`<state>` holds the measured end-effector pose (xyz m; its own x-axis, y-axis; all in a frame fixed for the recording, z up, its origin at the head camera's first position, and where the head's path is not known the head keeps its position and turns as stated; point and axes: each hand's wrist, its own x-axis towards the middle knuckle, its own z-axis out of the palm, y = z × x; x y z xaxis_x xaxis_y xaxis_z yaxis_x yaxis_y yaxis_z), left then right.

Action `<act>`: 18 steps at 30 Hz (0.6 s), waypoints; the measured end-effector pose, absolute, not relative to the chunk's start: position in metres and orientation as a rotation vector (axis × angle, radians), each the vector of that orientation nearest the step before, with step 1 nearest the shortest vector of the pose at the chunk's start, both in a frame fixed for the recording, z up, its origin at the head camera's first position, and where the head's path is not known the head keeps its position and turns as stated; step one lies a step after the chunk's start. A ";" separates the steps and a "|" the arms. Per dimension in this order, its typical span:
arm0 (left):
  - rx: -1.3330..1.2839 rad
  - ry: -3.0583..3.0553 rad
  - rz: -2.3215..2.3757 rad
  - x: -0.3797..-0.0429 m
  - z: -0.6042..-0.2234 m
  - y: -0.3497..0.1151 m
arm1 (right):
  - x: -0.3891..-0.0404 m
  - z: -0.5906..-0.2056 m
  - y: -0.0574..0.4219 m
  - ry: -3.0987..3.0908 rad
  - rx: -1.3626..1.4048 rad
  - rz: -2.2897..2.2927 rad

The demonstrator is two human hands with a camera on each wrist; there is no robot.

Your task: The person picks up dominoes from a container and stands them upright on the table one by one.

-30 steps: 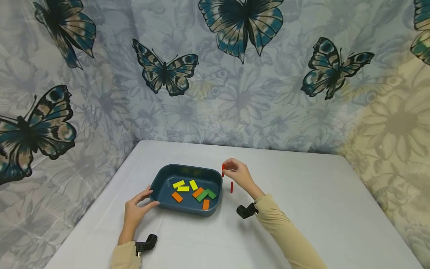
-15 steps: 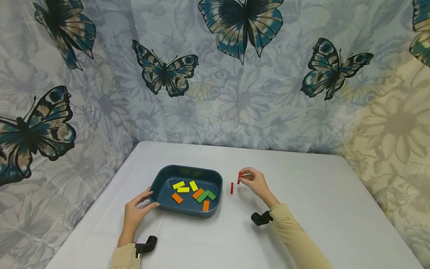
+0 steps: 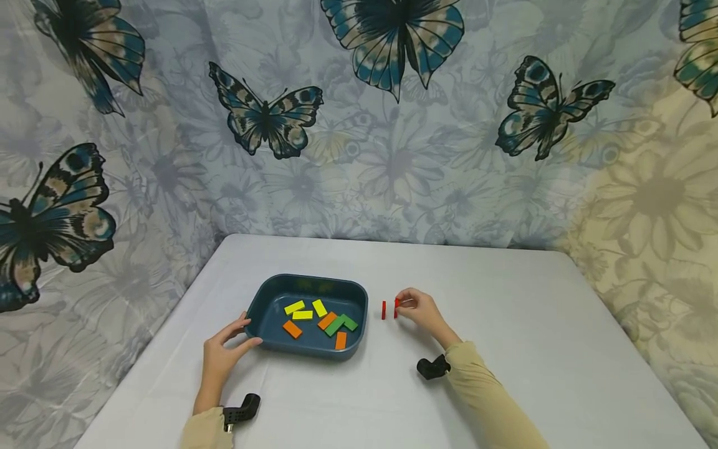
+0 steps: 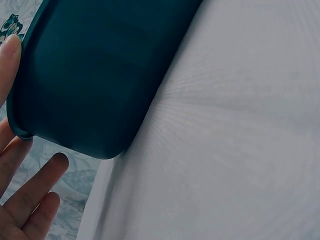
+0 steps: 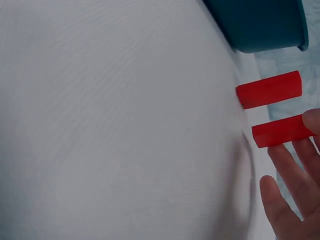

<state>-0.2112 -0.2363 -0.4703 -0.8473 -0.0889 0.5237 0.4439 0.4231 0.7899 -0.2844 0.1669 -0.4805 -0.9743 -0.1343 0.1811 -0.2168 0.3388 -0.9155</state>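
In the head view my left hand (image 3: pixel 220 357) holds the left end of a dark blue tray (image 3: pixel 305 353), thumb on its near side and fingers at its left rim. Several yellow blocks (image 3: pixel 303 315), orange blocks (image 3: pixel 292 330) and green blocks (image 3: pixel 335 325) lie flat inside. To the right of the tray, one thin red block (image 3: pixel 384 310) stands upright on the table. My right hand (image 3: pixel 422 310) pinches a second red block (image 5: pixel 280 131) by its upper end. It is upright beside the first, with a small gap between them, its lower end close over the table.
The table (image 3: pixel 499 349) has a white cover. Behind it hangs a butterfly-patterned cloth (image 3: pixel 404 181). Each wrist carries a black camera mount, on the left (image 3: pixel 242 410) and on the right (image 3: pixel 433 368).
My right hand has moved from the tray's right rim rightward and down with its red block, past the standing one to its right side. My left hand stays at the tray.
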 end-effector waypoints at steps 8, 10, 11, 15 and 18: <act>-0.351 -2.166 -1.416 -0.222 -0.490 -0.244 | -0.284 -0.485 0.169 -2.553 0.307 1.732; -0.334 -2.171 -1.425 -0.225 -0.496 -0.245 | -0.285 -0.485 0.169 -2.560 0.309 1.735; -0.323 -2.173 -1.428 -0.225 -0.497 -0.246 | -0.285 -0.485 0.168 -2.562 0.313 1.740; -0.299 -2.175 -1.429 -0.225 -0.499 -0.247 | -0.284 -0.485 0.168 -2.576 0.347 1.741; -0.299 -2.176 -1.423 -0.225 -0.499 -0.248 | -0.284 -0.485 0.167 -2.565 0.374 1.746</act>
<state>-0.2249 -0.2482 -0.4987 -0.8412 -0.0949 0.5324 0.4498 0.4237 0.7862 -0.2839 0.1674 -0.4848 -0.9712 -0.1876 0.1469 -0.2054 0.3472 -0.9150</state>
